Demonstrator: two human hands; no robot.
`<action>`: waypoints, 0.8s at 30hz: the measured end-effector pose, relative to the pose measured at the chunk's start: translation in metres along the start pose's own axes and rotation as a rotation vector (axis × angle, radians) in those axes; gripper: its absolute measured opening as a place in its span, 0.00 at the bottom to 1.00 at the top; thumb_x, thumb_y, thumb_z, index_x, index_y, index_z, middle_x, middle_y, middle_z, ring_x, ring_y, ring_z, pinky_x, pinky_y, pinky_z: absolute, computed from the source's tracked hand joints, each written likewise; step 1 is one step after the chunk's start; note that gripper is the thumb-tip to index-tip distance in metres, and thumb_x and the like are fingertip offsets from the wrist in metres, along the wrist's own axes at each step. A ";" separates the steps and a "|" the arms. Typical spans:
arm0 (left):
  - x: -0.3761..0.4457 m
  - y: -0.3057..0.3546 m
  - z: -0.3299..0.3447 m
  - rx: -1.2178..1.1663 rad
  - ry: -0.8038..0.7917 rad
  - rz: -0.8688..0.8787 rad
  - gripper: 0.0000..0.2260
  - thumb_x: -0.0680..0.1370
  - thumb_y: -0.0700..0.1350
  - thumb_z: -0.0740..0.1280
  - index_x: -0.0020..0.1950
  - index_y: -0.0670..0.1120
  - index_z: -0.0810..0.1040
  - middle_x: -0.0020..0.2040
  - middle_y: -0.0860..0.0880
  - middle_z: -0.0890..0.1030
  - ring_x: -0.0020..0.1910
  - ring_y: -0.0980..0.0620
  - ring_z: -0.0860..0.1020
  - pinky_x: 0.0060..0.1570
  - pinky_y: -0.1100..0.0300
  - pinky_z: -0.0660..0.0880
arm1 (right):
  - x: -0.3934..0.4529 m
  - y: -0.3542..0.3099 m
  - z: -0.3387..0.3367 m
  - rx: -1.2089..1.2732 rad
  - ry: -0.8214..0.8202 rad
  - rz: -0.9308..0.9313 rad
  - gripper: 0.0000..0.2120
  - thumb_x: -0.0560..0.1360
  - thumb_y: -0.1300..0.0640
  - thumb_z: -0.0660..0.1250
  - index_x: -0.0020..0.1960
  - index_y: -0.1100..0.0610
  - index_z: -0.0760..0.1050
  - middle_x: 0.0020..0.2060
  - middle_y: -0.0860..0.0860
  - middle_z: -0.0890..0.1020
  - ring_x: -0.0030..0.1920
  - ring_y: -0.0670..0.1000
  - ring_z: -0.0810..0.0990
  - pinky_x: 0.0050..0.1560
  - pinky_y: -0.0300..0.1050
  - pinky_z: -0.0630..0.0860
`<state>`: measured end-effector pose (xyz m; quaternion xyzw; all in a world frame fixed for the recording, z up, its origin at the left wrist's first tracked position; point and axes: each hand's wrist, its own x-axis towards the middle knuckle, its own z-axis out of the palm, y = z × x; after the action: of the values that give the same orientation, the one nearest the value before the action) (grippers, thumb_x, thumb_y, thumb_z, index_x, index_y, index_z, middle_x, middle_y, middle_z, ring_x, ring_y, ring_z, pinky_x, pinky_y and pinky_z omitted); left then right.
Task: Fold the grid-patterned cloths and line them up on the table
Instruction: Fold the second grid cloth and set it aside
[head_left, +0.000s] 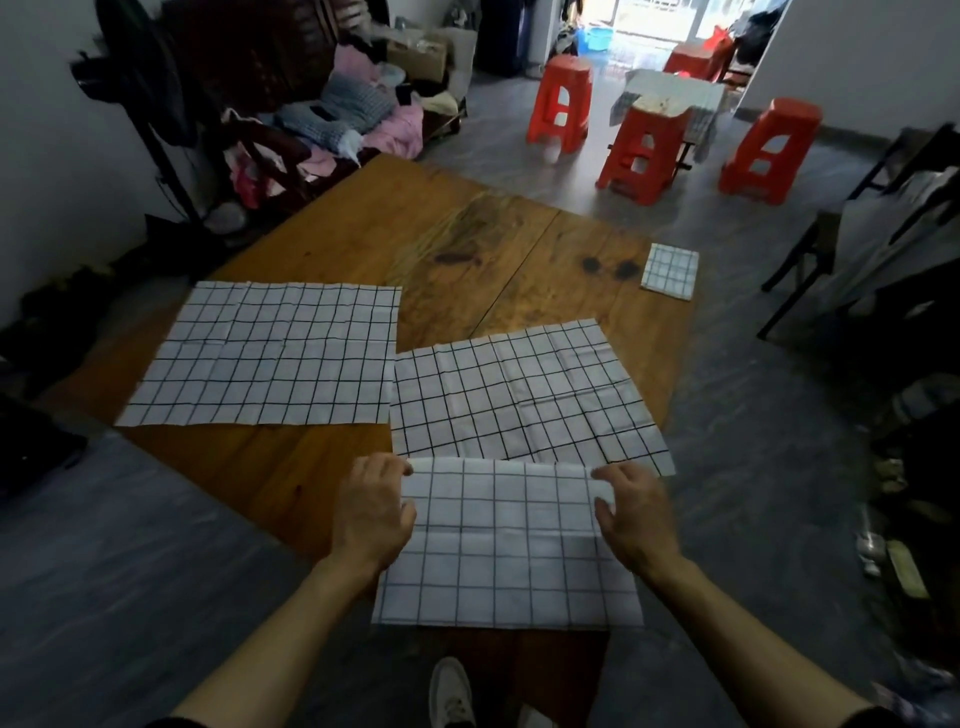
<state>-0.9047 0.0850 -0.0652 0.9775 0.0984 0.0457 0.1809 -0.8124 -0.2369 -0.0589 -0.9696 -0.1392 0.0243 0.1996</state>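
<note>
I hold a white cloth with a black grid (506, 545) by its top corners at the table's near edge. My left hand (374, 506) pinches the upper left corner and my right hand (631, 512) pinches the upper right corner. The cloth hangs down toward me, with a crease across its middle. A second grid cloth (524, 397) lies flat just beyond it. A third grid cloth (267, 356) lies spread out on the left. A small folded grid cloth (670, 271) sits at the table's far right edge.
The wooden table (467, 244) has dark stains near its middle. Several red plastic stools (644, 150) stand on the floor beyond it. A pile of clothes (343, 119) lies on furniture at the back left. A dark chair (883, 208) stands to the right.
</note>
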 end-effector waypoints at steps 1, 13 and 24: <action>-0.008 0.003 0.002 0.011 -0.031 0.013 0.16 0.70 0.45 0.74 0.57 0.51 0.76 0.54 0.52 0.76 0.54 0.53 0.73 0.50 0.62 0.70 | -0.006 -0.002 0.005 -0.009 -0.041 -0.027 0.16 0.74 0.57 0.71 0.61 0.52 0.76 0.57 0.51 0.78 0.58 0.50 0.74 0.59 0.45 0.72; -0.033 0.057 0.036 0.302 -0.421 0.298 0.28 0.79 0.51 0.65 0.76 0.48 0.60 0.79 0.44 0.55 0.77 0.43 0.55 0.73 0.47 0.58 | -0.043 -0.031 0.052 -0.196 -0.472 -0.250 0.31 0.74 0.44 0.67 0.74 0.48 0.63 0.75 0.50 0.60 0.75 0.53 0.58 0.74 0.51 0.58; -0.061 -0.001 0.045 0.256 -0.384 0.283 0.26 0.71 0.53 0.72 0.66 0.51 0.72 0.70 0.46 0.72 0.65 0.46 0.75 0.55 0.53 0.77 | -0.049 0.013 0.046 -0.120 -0.436 -0.186 0.30 0.72 0.45 0.70 0.71 0.46 0.65 0.76 0.49 0.58 0.75 0.52 0.57 0.73 0.49 0.60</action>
<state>-0.9585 0.0576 -0.1104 0.9872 -0.0702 -0.1286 0.0628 -0.8611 -0.2447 -0.1067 -0.9346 -0.2691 0.2061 0.1081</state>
